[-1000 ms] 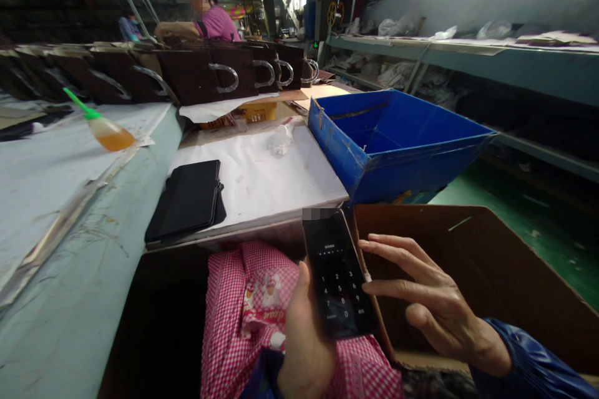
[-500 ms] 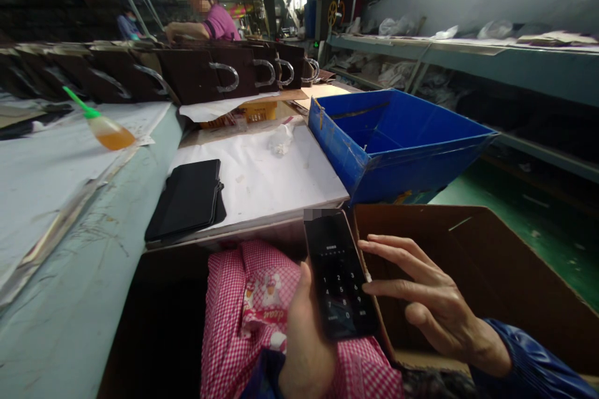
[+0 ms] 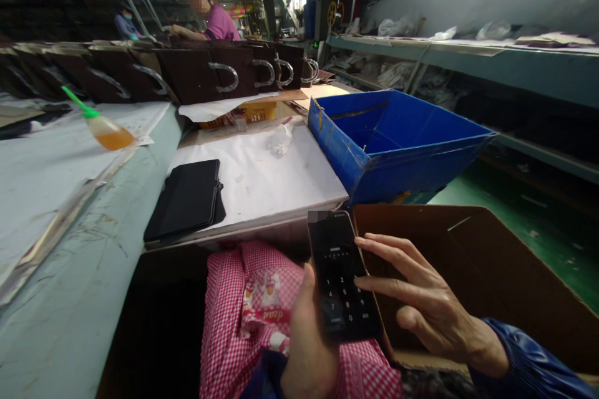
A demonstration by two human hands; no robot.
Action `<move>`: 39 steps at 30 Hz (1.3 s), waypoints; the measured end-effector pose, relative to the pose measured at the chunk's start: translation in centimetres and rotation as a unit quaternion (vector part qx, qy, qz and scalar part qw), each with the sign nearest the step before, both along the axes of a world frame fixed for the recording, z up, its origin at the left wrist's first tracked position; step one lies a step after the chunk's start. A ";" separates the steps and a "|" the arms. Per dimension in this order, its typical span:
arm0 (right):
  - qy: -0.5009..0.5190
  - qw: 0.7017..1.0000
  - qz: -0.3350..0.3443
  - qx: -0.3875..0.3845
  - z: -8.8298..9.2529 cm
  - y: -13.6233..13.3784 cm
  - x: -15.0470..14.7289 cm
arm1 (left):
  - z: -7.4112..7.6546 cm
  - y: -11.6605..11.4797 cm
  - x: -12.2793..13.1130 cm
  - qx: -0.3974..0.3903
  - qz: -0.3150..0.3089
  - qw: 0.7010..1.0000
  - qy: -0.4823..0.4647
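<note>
Above the pink-and-white checked cloth [image 3: 224, 318] on our lap, we see the left hand [image 3: 309, 349] wrapped around a slim black glass-fronted phone [image 3: 345, 271], tilted with its screen up. The right hand [image 3: 428, 305] grasps nothing, its fingers loosely spread at the phone's right edge, beside the brown open-topped cardboard box [image 3: 491, 249]. The phone is lit with its number pad showing, so we judge the entry unfinished; how many digits remain we cannot tell, the small marks being too faint. A fingertip covers the 3, and whether it touches the glass is unclear. Pixelation hides the phone's upper left corner.
</note>
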State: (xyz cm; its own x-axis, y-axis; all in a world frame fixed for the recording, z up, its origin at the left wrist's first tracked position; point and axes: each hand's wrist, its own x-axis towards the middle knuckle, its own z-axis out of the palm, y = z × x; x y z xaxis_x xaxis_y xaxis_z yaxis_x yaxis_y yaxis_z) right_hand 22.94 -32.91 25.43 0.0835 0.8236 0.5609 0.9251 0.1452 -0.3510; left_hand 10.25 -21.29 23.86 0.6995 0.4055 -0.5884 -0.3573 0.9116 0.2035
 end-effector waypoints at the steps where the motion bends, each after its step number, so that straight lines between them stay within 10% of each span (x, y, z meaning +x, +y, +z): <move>1: -0.010 1.000 0.004 -0.007 -0.2 0.1 0.0 | -0.1 -0.1 0.0 -0.005 -0.004 1.000 0.001; 19: -0.080 0.995 0.003 -0.052 -1.3 0.7 -0.5 | -2.0 -0.9 -0.4 0.039 -0.030 0.998 -0.045; 39: -0.014 0.999 -0.033 0.003 -1.2 0.1 0.4 | 0.2 0.1 0.2 0.006 0.013 1.000 0.002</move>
